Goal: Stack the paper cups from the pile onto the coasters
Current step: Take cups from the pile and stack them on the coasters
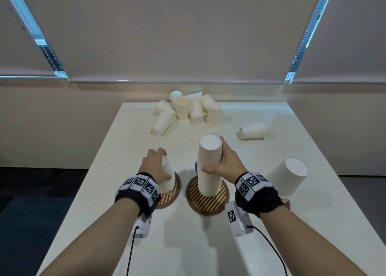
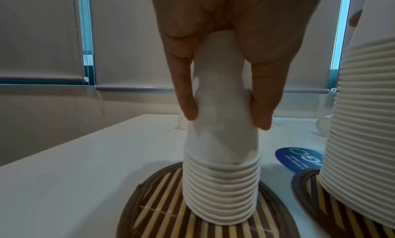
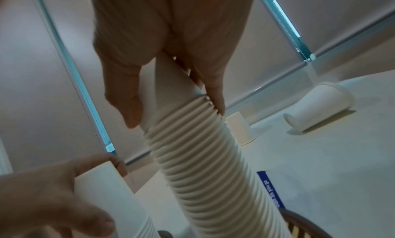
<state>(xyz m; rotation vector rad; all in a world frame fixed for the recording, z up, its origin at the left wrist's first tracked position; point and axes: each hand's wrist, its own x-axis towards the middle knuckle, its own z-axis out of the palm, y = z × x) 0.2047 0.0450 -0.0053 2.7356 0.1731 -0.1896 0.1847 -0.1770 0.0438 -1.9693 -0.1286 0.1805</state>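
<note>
Three stacks of upturned paper cups stand on striped coasters on the white table. Left hand pinches the top cup of the short left stack; right hand grips the tall middle stack near its top. Loose cups form the pile at the far edge
</note>
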